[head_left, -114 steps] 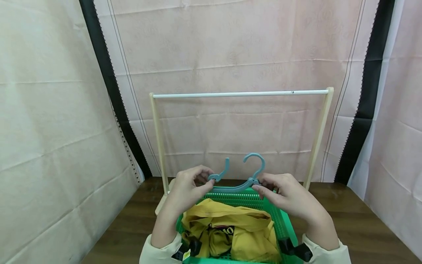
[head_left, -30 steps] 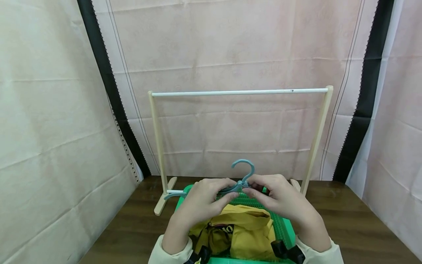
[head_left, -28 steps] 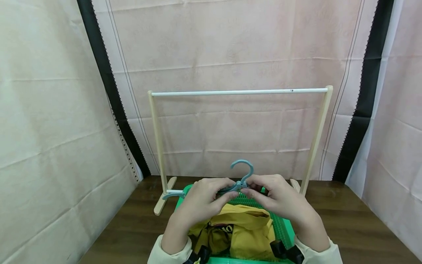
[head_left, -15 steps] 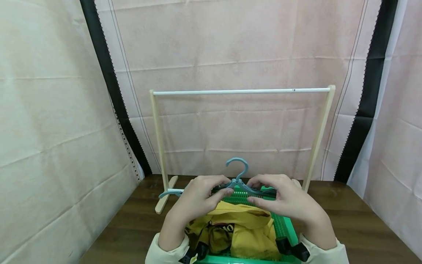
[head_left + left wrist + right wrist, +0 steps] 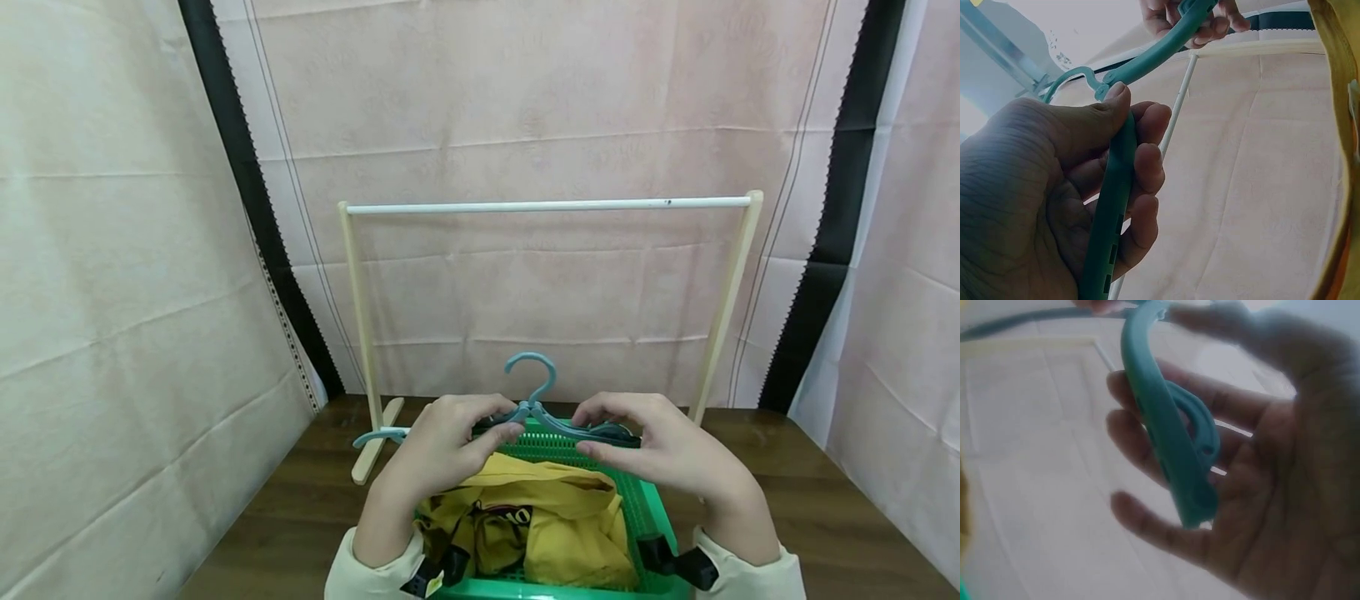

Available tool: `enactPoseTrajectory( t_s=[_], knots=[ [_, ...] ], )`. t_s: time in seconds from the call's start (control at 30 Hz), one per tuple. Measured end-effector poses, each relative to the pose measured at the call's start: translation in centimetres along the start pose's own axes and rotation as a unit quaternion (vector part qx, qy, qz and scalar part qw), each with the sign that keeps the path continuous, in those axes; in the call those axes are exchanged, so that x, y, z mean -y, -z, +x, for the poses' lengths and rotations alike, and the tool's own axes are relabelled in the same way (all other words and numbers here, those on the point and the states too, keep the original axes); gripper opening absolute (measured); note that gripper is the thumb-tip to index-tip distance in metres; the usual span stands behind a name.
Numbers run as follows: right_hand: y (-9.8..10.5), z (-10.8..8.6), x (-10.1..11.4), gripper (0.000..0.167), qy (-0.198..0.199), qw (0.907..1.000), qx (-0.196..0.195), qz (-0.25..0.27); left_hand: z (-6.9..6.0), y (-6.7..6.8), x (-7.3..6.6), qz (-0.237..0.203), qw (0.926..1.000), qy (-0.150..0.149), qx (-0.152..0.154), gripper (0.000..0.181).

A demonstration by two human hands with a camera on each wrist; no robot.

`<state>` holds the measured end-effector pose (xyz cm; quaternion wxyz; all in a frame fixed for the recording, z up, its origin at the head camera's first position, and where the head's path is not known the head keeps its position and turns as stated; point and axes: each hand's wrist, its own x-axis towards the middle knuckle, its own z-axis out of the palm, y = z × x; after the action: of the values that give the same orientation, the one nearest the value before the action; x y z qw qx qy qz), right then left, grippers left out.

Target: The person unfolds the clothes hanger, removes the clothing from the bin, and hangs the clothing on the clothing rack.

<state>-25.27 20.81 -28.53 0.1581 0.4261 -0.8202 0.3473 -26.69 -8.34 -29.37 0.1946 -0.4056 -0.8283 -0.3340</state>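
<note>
One blue hinged hanger (image 5: pixel 558 424), hook upright, aloft above green basket (image 5: pixel 652 504). Left hand (image 5: pixel 448 440): fingers pinching one arm near hinge. Right hand (image 5: pixel 663 435): fingers spread loosely around other. Basket contents: crumpled yellow cloth (image 5: pixel 573 533), dark print.

Pale characters (image 5: pixel 519 517), reading as either "10" or "IO", stand on a dark print (image 5: pixel 498 511) amid the folds of the yellow cloth (image 5: pixel 577 542) in the basket (image 5: pixel 651 508); they are too small and blurred to tell which.
</note>
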Motion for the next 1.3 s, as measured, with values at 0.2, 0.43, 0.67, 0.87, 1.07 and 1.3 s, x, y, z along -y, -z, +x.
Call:
enactPoseTrajectory(
  t_s=[0.2,0.43,0.67,0.87,1.07,1.3],
  knots=[
    [0.4,-0.1,-0.3,0.016,-0.014,0.9997,0.000,0.019,0.0,0.1,0.0,-0.006,0.9999,0.008,0.006,0.012],
    [0.7,-0.2,-0.8,0.015,-0.013,0.9998,0.006,0.012,-0.1,0.1,0.4,0.001,1.0000,0.007,-0.004,0.011],
    [0.8,-0.4,-1.2,0.015,-0.002,1.0000,-0.005,0.005,0.1,-0.1,0.7,-0.045,0.9989,-0.009,0.012,0.009],
    [0.6,-0.4,-1.5,0.016,0.002,0.9997,-0.023,-0.004,0.1,-0.1,0.9,-0.045,0.9988,-0.017,-0.011,0.009],
    [0.5,-0.2,-1.6,0.020,0.040,0.9979,-0.052,-0.005,0.2,-0.1,1.0,-0.036,0.9989,-0.018,-0.025,0.008],
    [0.5,-0.1,-1.8,0.028,0.073,0.9919,-0.101,-0.024,0.2,0.0,1.0,-0.038,0.9985,-0.028,-0.030,0.006]
  ],
)
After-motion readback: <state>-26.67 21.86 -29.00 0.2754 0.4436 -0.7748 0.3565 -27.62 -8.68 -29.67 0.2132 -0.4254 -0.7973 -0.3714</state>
